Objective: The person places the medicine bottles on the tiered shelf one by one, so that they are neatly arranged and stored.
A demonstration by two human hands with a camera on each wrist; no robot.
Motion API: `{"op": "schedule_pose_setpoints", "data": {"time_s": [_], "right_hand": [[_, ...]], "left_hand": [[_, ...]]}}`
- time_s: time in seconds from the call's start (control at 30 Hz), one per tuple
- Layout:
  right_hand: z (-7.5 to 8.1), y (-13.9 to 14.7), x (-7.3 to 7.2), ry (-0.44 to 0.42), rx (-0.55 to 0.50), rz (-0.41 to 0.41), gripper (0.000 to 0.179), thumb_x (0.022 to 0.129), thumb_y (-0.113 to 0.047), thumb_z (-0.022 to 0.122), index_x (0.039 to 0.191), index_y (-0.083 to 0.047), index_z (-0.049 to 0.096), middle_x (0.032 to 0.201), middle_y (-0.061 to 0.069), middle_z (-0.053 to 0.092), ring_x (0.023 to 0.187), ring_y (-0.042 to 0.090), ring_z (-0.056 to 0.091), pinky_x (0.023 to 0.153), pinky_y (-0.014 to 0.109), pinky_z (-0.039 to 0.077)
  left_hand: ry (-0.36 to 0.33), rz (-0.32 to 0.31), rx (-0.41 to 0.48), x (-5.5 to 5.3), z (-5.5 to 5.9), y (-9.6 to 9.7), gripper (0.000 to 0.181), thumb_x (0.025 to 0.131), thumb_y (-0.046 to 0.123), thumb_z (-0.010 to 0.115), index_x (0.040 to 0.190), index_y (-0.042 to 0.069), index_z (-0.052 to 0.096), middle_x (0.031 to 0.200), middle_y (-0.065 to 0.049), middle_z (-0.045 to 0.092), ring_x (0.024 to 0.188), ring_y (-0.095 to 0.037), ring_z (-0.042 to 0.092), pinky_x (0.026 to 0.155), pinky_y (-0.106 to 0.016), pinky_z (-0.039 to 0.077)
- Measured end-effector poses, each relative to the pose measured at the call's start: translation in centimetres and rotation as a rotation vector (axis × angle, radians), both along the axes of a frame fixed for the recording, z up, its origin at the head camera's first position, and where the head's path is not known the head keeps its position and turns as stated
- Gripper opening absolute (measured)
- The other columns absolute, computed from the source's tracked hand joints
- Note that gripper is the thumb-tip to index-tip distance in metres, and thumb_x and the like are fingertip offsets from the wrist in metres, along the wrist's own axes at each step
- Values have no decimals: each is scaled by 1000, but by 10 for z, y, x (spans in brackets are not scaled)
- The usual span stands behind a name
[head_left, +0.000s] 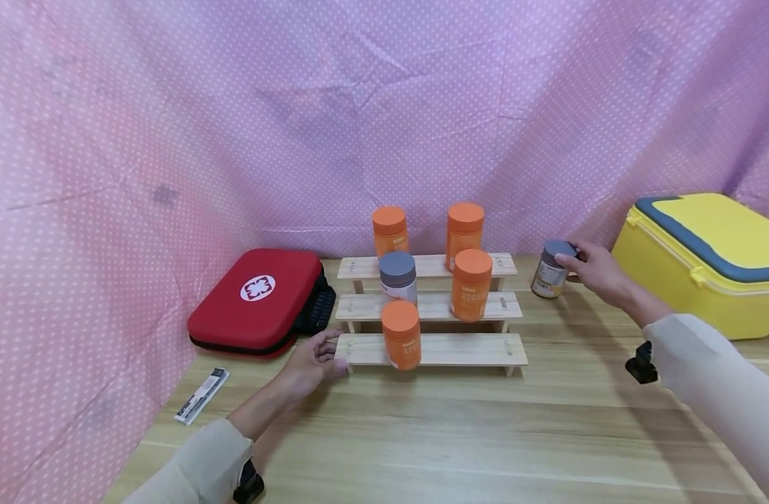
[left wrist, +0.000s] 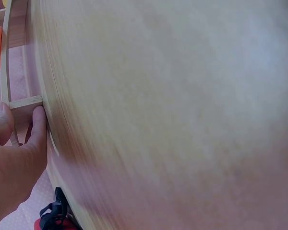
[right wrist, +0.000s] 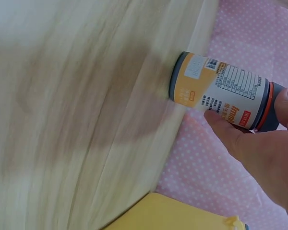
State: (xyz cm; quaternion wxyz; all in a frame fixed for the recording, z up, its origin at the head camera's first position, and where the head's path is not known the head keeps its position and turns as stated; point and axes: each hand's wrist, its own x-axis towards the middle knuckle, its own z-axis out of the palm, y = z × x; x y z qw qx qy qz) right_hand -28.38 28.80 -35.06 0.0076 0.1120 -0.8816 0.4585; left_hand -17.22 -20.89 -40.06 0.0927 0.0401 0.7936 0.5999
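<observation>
My right hand (head_left: 601, 273) holds a grey-lidded bottle (head_left: 550, 269) by its lid, to the right of the stepped wooden rack (head_left: 460, 350). In the right wrist view the bottle (right wrist: 221, 91) shows a white and orange printed label; whether its base touches the table I cannot tell. My left hand (head_left: 312, 364) pinches the left end of the rack's lowest step, its thumb and fingers about the end piece (left wrist: 26, 108). Several orange bottles (head_left: 402, 336) stand on the three steps. Another grey-lidded bottle (head_left: 398, 275) stands at the left of the middle step.
A red first-aid case (head_left: 255, 297) lies left of the rack, with a black item (head_left: 315, 308) against its side. In front of it is a flat, narrow white packet (head_left: 202, 395). A yellow box (head_left: 700, 266) with a grey-trimmed lid stands at right. Pink dotted cloth (head_left: 334, 126) hangs behind.
</observation>
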Motion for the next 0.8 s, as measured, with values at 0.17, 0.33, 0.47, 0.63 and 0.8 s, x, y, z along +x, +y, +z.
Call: {"op": "schedule_pose_setpoints", "data": {"time_s": [0.17,0.33,0.47,0.63,0.8], "right_hand": [[4,8,15,44,60,16,50,104,-19,43,140,13,31,125,36,47,93,-4,51,80,34,56],[12,16,40,113,37,44,44,102,-12,47,137,13,36,117,27,53,88,-14,50,73,23,55],[17,20,60,144,2,66,42,100,-8,50,135,12,39,108,-3,57,90,-10,55,71,21,55],[22,20,82,150,-21,87,41,99,-5,51,135,13,39,103,-18,58,90,-6,60,72,20,55],[26,18,100,125,30,80,46,99,-9,53,137,12,38,107,-12,59,90,-3,63,72,21,55]], "left_hand": [[4,-10,0,1,1,0,57,86,-11,62,138,-9,39,117,-26,59,102,-24,60,79,-22,52],[-1,-1,2,1,1,1,57,86,-11,62,138,-8,40,119,-25,58,104,-25,60,80,-24,53],[-6,22,-14,-1,1,1,55,86,-11,63,137,-5,44,120,-23,59,106,-26,60,80,-24,54],[3,19,-19,-1,0,1,55,85,-11,63,136,-5,44,120,-24,59,106,-27,60,80,-24,53],[2,12,-3,0,0,1,58,86,-13,62,139,-9,39,118,-25,59,104,-26,60,81,-25,53]]}}
